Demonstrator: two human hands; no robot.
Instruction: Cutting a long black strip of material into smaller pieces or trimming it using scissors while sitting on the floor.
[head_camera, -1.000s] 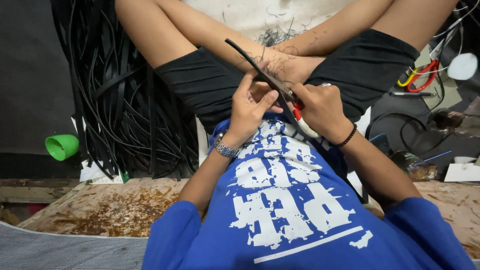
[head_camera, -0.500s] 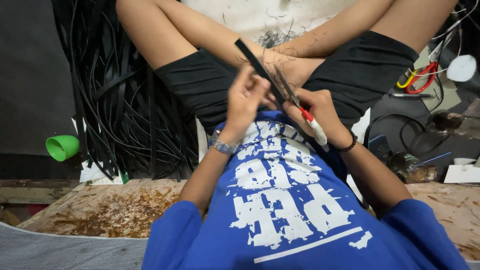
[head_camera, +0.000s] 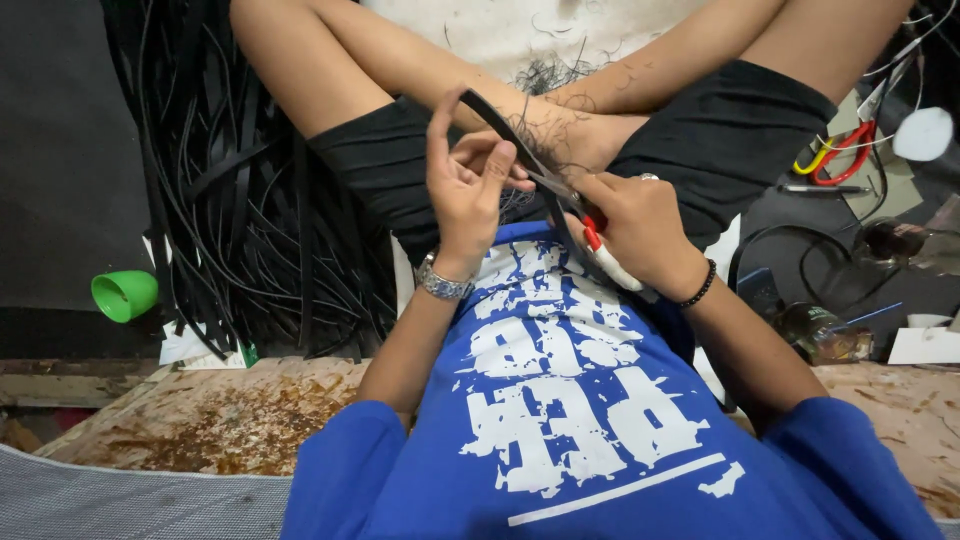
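I sit cross-legged in black shorts and a blue printed shirt. My left hand (head_camera: 462, 190), with a metal watch on its wrist, pinches a narrow black rubber strip (head_camera: 497, 117) that slants up to the left over my lap. My right hand (head_camera: 640, 225), with a dark bead bracelet, grips scissors (head_camera: 592, 235) with red and white handles. The blades meet the strip just between the two hands. Thin black trimmings (head_camera: 545, 75) lie on my shins and on the pale surface beyond them.
A big heap of black strips (head_camera: 250, 220) lies at my left. A green plastic cup (head_camera: 124, 294) sits at far left. At right are red-and-yellow scissors (head_camera: 840, 155), a white disc (head_camera: 924, 134), cables, a jar (head_camera: 825, 333) and a worn wooden board (head_camera: 230, 415) near me.
My left hand shifted its hold and lifted the strip, its fingers now spread higher. My right hand moved the scissors back up against the strip after dipping toward my shirt.
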